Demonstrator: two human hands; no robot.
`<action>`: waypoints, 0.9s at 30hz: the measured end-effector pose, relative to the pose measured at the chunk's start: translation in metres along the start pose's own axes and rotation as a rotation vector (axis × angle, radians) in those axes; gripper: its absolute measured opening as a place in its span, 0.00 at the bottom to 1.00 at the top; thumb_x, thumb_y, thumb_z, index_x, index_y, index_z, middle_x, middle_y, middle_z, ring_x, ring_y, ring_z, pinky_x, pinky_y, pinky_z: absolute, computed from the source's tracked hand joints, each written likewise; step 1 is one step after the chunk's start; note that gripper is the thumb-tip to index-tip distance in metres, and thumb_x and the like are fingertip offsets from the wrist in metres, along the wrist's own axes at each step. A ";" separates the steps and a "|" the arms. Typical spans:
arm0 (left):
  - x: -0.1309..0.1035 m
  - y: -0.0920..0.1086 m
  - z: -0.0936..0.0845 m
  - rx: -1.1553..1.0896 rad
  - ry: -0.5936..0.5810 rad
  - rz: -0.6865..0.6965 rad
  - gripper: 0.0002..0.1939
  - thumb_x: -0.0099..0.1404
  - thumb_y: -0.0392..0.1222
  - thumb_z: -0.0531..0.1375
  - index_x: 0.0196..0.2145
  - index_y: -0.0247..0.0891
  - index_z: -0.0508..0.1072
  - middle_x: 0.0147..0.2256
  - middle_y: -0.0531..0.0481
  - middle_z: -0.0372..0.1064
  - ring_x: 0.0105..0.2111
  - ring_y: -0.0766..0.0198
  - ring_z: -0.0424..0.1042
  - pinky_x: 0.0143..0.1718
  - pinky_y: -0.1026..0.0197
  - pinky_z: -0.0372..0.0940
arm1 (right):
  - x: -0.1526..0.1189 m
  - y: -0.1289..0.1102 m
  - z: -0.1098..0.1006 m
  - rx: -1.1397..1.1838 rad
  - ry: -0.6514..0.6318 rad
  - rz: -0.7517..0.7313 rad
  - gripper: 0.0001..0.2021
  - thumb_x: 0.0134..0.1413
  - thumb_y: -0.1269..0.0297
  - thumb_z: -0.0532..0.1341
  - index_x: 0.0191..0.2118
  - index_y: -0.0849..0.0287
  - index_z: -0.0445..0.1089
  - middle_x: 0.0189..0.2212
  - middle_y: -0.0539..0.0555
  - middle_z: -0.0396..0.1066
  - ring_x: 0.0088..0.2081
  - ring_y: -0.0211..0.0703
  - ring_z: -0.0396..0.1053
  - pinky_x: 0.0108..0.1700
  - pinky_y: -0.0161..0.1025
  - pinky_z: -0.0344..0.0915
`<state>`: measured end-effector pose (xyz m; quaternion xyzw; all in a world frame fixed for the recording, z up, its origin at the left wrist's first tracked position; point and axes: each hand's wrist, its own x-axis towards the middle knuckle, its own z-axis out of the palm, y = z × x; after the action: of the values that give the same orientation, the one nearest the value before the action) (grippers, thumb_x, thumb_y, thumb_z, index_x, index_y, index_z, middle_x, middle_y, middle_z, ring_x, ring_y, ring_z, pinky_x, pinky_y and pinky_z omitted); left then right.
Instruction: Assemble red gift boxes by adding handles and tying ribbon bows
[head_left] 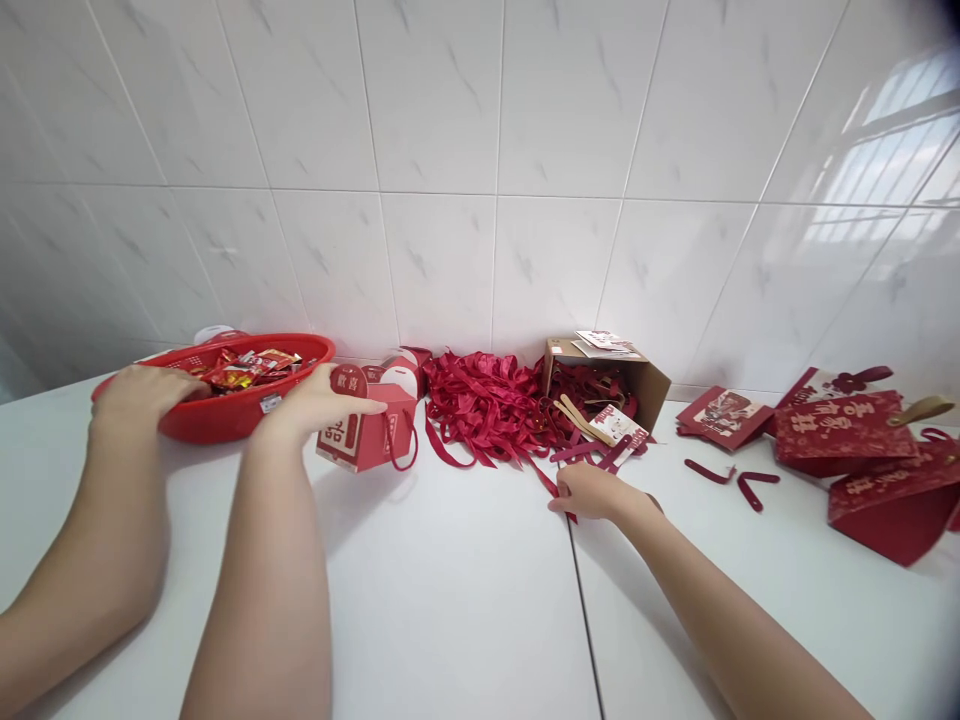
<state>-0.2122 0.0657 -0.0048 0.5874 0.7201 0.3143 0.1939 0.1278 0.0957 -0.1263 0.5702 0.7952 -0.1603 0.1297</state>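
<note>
My left hand holds a small red gift box at its top left, with the thumb stretched across the upper edge. The box is tilted above the white table, and a dark red cord handle hangs at its right side. My right hand is closed on a red ribbon near the table seam. That ribbon runs back towards a tangled pile of red ribbons. Right behind my right hand lie dark red straps and a printed card.
Another person's hand reaches into a red basket of wrapped sweets at the left. An open cardboard box lies beside the ribbons. Folded cards, loose straps and red gift boxes occupy the right. A tiled wall stands behind.
</note>
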 end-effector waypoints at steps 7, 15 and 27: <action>-0.044 0.039 -0.011 0.003 -0.260 0.215 0.41 0.47 0.53 0.69 0.57 0.51 0.57 0.54 0.48 0.65 0.52 0.53 0.68 0.49 0.56 0.69 | -0.005 0.003 -0.004 0.022 -0.062 -0.024 0.15 0.61 0.60 0.58 0.51 0.61 0.66 0.48 0.57 0.68 0.45 0.44 0.69 0.46 0.47 0.69; -0.037 0.068 0.036 0.311 -0.531 0.480 0.53 0.50 0.53 0.66 0.66 0.48 0.42 0.67 0.47 0.42 0.63 0.49 0.51 0.59 0.54 0.58 | -0.009 -0.005 -0.005 0.083 0.010 0.029 0.16 0.61 0.60 0.58 0.51 0.61 0.66 0.49 0.57 0.67 0.46 0.45 0.69 0.46 0.48 0.69; -0.064 0.085 0.037 0.433 -0.578 0.463 0.30 0.59 0.52 0.57 0.58 0.49 0.62 0.42 0.50 0.72 0.38 0.58 0.72 0.34 0.63 0.64 | -0.045 0.015 -0.044 0.655 0.408 -0.288 0.18 0.59 0.60 0.55 0.54 0.57 0.59 0.32 0.50 0.74 0.31 0.38 0.73 0.33 0.38 0.70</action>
<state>-0.1111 0.0212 0.0204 0.8246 0.5347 0.0136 0.1842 0.1555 0.0795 -0.0699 0.4842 0.7833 -0.3050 -0.2427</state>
